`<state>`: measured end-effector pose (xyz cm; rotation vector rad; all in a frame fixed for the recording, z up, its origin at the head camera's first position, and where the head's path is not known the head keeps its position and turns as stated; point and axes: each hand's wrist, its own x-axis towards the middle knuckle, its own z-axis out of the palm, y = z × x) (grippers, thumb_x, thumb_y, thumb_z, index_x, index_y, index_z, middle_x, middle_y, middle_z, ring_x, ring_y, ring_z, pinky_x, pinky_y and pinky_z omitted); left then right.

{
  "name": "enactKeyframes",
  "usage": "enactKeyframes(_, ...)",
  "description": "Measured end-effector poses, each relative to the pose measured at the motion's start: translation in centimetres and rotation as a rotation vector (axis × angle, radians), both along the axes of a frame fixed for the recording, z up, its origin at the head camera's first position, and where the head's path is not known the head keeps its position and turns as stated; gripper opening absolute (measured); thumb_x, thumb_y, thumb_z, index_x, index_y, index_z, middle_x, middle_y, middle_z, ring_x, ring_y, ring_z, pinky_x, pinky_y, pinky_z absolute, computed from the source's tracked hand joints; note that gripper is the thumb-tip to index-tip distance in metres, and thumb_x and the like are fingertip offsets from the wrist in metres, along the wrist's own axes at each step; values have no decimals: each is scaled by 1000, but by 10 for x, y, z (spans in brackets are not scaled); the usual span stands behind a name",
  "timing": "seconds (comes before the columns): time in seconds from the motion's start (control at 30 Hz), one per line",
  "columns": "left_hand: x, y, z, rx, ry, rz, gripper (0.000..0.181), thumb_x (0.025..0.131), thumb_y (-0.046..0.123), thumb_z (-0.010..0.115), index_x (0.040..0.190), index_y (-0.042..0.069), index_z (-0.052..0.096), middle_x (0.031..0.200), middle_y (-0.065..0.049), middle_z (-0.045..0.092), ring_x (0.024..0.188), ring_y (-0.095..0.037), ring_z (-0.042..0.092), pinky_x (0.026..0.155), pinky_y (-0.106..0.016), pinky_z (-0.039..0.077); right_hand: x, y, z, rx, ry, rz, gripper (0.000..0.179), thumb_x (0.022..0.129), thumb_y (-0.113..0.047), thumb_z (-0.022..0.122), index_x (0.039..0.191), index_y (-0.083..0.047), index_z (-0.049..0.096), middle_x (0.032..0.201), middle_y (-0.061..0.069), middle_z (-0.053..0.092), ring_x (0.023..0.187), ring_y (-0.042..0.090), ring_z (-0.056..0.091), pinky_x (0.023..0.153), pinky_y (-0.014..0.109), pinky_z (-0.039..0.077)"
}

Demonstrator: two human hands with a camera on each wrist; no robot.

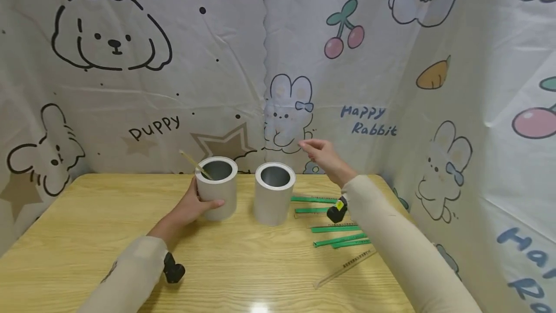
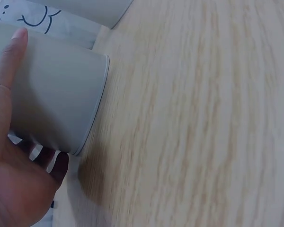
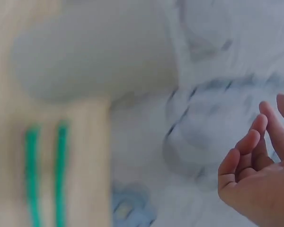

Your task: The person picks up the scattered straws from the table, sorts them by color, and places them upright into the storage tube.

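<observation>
My left hand (image 1: 189, 208) grips a white cylindrical container (image 1: 226, 192) with a thick pale rim and dark grey inside. Its thumb lies across the front, and the other fingers curl round the far side. A thin yellowish stick (image 1: 190, 159) leans in that container and juts out over the left rim. Just to the right stands a matching white container (image 1: 272, 204), upright. Raised above and right of it is my right hand (image 1: 326, 159), its fingers loosely bent. In the right wrist view a gap shows between thumb and index finger, with nothing held there.
Several green strips (image 1: 334, 229) and clear strips with dark printed marks lie on the right of the wooden table (image 1: 243, 269). One clear strip (image 1: 343, 269) lies aslant nearer the front. A cartoon-printed cloth (image 1: 208, 76) hangs behind and at the sides.
</observation>
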<state>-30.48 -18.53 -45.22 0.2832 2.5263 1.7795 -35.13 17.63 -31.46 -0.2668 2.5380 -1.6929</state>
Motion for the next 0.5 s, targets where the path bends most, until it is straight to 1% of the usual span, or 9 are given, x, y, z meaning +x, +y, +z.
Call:
enactKeyframes(0.07,1,-1,-1,-4,5,2,111,86,27,81,161,10,2,159,-26,29,147,-45,31,121,-63,26,-3,22,-23,71,-9,-7,40,106,-29,55,138,-5,60,146,15,55,126,29,52,111,45,43)
enactKeyframes(0.13,1,-1,-2,-6,9,-4,109,87,25,81,162,8,3,158,-25,31,146,-45,33,120,-62,27,-5,42,-48,137,-14,-5,39,105,-25,56,137,-3,60,146,19,55,133,36,50,114,52,41)
enactKeyframes(0.2,2,-1,-2,1,5,-8,108,87,24,80,162,9,3,158,-25,32,146,-44,33,120,-62,27,-6,59,-73,206,-21,-3,37,105,-20,57,135,0,62,144,22,56,134,40,50,113,55,43)
enactKeyframes(0.27,3,0,-2,7,-3,-16,108,88,23,79,162,9,2,158,-24,31,146,-44,33,121,-61,27,-6,74,-94,280,-31,-8,35,104,-16,57,132,3,63,140,26,57,131,43,52,108,56,46)
enactKeyframes(0.33,3,2,-1,14,-14,-17,108,88,23,79,162,10,1,158,-24,30,147,-43,33,121,-60,27,-5,85,-109,377,-24,-24,31,103,-14,58,128,4,66,135,27,60,125,44,55,104,58,48)
enactKeyframes(0.43,3,3,-2,14,-28,-4,109,88,23,79,162,11,0,159,-24,29,148,-43,32,121,-60,26,-3,93,-121,504,-14,-72,25,101,-13,61,120,-1,72,130,25,65,121,42,58,110,65,36)
enactKeyframes(0.5,2,2,-2,16,-38,7,110,88,24,79,162,11,-1,160,-24,28,148,-43,31,122,-60,25,-4,96,-126,565,2,-105,21,100,-14,63,115,-5,75,127,22,67,119,40,60,109,68,29)
